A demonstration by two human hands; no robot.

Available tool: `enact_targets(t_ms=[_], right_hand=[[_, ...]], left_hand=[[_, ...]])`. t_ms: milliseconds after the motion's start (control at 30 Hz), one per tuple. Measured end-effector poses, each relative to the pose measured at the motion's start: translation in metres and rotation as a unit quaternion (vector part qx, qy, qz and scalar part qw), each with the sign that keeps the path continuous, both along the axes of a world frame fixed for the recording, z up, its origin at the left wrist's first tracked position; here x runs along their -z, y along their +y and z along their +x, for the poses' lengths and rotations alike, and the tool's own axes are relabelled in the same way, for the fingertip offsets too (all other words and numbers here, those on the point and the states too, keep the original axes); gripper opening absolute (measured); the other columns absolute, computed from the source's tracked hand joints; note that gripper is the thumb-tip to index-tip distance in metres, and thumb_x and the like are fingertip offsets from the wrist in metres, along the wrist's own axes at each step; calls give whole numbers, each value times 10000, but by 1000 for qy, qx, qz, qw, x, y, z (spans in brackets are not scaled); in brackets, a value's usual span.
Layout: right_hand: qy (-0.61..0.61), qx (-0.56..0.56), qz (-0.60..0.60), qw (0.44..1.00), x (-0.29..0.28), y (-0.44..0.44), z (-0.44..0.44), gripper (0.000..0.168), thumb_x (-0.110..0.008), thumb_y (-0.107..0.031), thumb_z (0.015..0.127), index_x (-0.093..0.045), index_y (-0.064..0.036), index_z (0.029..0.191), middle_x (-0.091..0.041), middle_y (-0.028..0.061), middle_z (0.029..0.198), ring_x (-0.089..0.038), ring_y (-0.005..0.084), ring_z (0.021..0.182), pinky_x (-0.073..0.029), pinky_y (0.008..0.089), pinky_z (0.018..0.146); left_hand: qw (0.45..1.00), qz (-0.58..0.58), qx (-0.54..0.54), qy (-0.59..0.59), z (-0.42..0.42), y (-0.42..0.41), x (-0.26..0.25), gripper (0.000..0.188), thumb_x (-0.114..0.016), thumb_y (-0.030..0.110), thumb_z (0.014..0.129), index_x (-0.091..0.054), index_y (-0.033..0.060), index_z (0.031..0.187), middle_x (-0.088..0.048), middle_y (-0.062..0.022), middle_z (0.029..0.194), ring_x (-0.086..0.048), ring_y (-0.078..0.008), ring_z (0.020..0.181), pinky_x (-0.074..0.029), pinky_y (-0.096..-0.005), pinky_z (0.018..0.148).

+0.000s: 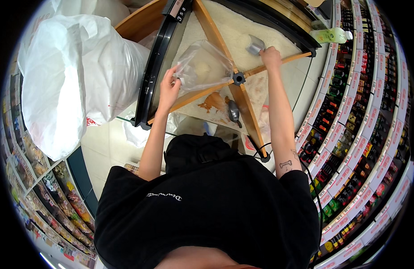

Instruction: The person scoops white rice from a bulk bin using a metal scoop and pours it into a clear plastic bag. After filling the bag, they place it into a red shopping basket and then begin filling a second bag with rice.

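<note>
My left hand [169,86] grips the edge of a clear plastic bag [218,69] at the left of a bulk bin. The bag's mouth is spread wide, and a small pale heap, apparently grain, shows in or through it. My right hand [271,58] is closed around the handle of a metal scoop [256,45], whose blade rests at the surface of the pale, rice-like grain [284,37]. Wooden dividers [215,30] split the bin and meet at a black hub [239,78]. A second, dark scoop [233,111] lies in the near compartment beside a brown patch [213,103].
Large white plastic sacks [106,70] bulge at the left, close to the bin's black rim [153,67]. A bottle of green liquid [331,35] lies by the far right corner. Shelves of bottled goods [341,134] curve along the right; packaged goods [59,188] fill racks at lower left.
</note>
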State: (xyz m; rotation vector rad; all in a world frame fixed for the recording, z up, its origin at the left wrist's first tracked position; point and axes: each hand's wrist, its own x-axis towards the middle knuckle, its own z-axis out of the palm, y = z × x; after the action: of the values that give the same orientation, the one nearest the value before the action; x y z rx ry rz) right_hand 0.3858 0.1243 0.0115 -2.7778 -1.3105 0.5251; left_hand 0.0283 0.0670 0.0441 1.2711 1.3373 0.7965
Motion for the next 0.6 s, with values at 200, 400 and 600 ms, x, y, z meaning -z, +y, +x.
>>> enact_targets(t_ms=[200,400,600], right_hand=[[137,30,15,990,65,12,17,296,-604,-322,740,-678,-47,820,-647,188,879,-615,327,873,-489,376,775],[249,86,18,964,57,9,12,277,-587,-323,742,-703,-82,671,-656,144,708,-631,256,718,-486,330,696],[292,80,58,951,48,-5,15,268,-584,-310,766,-706,-75,724,-618,101,623,-568,176,546,-451,308,533]], left_hand=[[1000,9,19,4,3,2,-1,410,-436,-21,752,-519,11,1152,-521,-64,1008,-495,-80,633,-421,-209,576],[1000,5,17,6,1,0,-1,405,-433,-27,751,-528,17,1142,-525,-68,1008,-506,-80,643,-417,-201,572],[1000,-1,12,-6,3,-1,0,403,-430,-28,757,-532,23,1144,-526,-69,1010,-513,-85,650,-418,-207,571]])
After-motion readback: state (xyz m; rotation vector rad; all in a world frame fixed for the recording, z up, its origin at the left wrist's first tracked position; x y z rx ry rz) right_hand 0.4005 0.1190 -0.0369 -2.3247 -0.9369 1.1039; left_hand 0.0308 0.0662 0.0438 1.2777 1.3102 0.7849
